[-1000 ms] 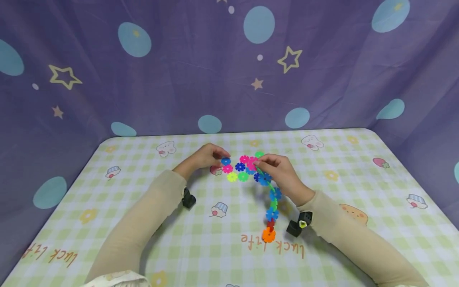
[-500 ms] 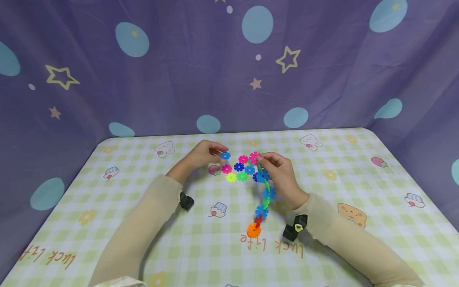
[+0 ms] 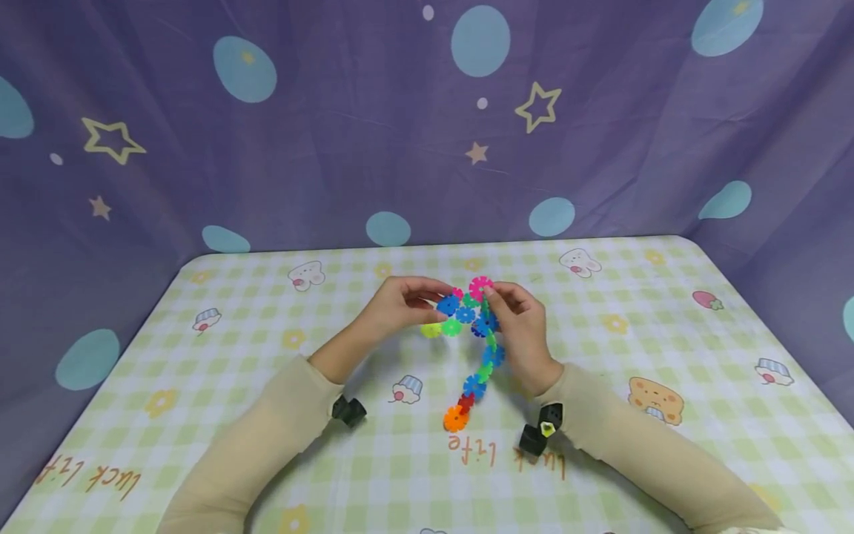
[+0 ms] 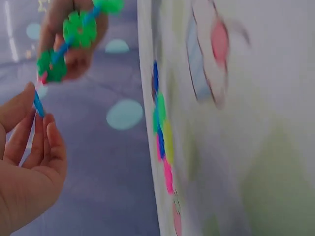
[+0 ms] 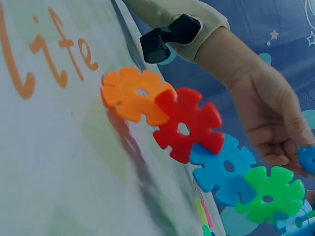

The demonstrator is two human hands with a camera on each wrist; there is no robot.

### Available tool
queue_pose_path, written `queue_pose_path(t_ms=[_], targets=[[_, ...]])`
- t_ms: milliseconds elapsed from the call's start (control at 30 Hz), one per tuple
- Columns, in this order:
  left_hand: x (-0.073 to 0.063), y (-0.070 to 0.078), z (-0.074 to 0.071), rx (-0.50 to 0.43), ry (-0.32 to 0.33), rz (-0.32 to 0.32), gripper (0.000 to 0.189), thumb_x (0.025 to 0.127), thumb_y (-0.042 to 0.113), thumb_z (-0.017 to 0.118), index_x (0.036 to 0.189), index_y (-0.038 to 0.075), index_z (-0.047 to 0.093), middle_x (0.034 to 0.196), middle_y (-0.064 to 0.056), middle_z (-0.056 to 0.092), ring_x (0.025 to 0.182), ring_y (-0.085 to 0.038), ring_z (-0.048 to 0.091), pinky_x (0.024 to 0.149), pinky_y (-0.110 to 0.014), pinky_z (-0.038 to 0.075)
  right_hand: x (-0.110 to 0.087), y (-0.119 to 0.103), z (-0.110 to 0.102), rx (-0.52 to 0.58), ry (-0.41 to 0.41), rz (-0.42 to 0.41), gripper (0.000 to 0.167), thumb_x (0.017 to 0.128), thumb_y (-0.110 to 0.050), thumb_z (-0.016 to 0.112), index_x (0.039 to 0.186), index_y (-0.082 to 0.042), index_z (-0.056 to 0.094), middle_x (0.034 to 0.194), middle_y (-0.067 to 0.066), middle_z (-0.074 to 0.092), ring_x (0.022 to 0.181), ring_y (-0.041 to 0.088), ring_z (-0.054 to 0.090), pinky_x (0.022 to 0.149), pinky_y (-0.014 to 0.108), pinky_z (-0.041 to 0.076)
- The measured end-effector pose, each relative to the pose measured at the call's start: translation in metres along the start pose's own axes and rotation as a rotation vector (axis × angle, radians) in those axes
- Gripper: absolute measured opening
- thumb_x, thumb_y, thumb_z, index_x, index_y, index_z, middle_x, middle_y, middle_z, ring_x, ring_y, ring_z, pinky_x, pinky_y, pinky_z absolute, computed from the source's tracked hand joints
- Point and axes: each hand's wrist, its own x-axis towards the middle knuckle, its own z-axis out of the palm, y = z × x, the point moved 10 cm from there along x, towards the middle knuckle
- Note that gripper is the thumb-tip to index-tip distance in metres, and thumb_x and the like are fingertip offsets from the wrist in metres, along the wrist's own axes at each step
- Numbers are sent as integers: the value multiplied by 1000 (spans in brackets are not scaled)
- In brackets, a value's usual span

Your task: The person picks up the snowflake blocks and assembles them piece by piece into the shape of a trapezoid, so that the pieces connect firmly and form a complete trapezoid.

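Blue snowflake disc [image 3: 448,305] pinched in our left grip [image 3: 395,305], we hold it just left of the pink disc [image 3: 480,286] heading the chain [image 3: 474,386] our right grip [image 3: 525,326] pinches.

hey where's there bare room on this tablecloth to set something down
The tablecloth has free patches between its left edge and the left sleeve, between its right edge and the right sleeve, and this side of the orange disc. It's crowded between the left hand and right hand, where flower discs lie, and along the disc chain.
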Motion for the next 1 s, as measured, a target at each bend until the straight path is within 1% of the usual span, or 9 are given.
queue_pose_path(t_ms=[167,267,400,500,633,700,800,900,1000], targets=[[-8,15,10,-51,40,52,31,80,-4,72,111,-3,67,110,-15,67,95,-21,63,76,-28,54,-1,-1,3,87,2,-34,24,92,-24,63,103,-3,64,87,-1,64,70,10,54,56,18,48],[-12,19,15,-74,59,53,32,79,-4,72,111,-5,67,109,-17,67,95,-20,63,76,-26,53,-2,-2,4,132,-3,-54,18,92,-22,63,100,-5,65,85,0,63,69,10,53,55,17,46],[-15,16,19,-127,76,22,32,80,-3,71,112,-6,65,110,-18,67,95,-17,64,79,-26,53,-4,-4,6,176,-14,-66,11,92,-20,63,96,-10,66,82,-1,62,65,9,53,53,17,45],[-15,14,20,-164,91,8,32,82,-3,70,113,-6,65,112,-17,66,94,-18,64,80,-27,53,-5,-5,8,198,-21,-72,8,92,-19,63,95,-12,67,81,-1,62,64,9,52,53,17,45],[-16,12,20,-202,111,5,31,83,-4,68,114,-6,64,113,-16,66,96,-26,63,81,-27,53,-6,-6,9,211,-23,-75,7,92,-18,63,93,-13,67,81,-1,62,64,9,52,52,17,45],[-16,11,21,-222,118,-4,32,82,-5,68,114,-7,63,113,-16,66,97,-27,63,81,-27,53,-6,-7,9,214,-23,-76,6,92,-17,63,93,-13,67,81,-1,62,64,9,52,52,17,45],[-16,8,22,-255,128,-22,33,82,-6,68,115,-8,63,112,-15,66,94,-24,64,80,-27,54,-6,-7,9,216,-24,-78,6,92,-17,62,93,-13,67,81,-1,62,63,9,52,52,17,45],[-16,6,23,-280,143,-33,35,81,-7,69,115,-8,62,111,-12,67,90,-17,64,78,-26,54,-6,-7,9,217,-25,-80,6,92,-16,62,93,-13,67,80,-1,62,63,9,52,52,17,45],[-16,5,24,-317,153,-38,36,81,-8,68,116,-8,61,109,-10,68,89,-14,64,78,-26,54,-6,-6,10,222,-31,-78,6,93,-16,61,92,-14,67,79,-1,61,62,9,53,52,17,46]])
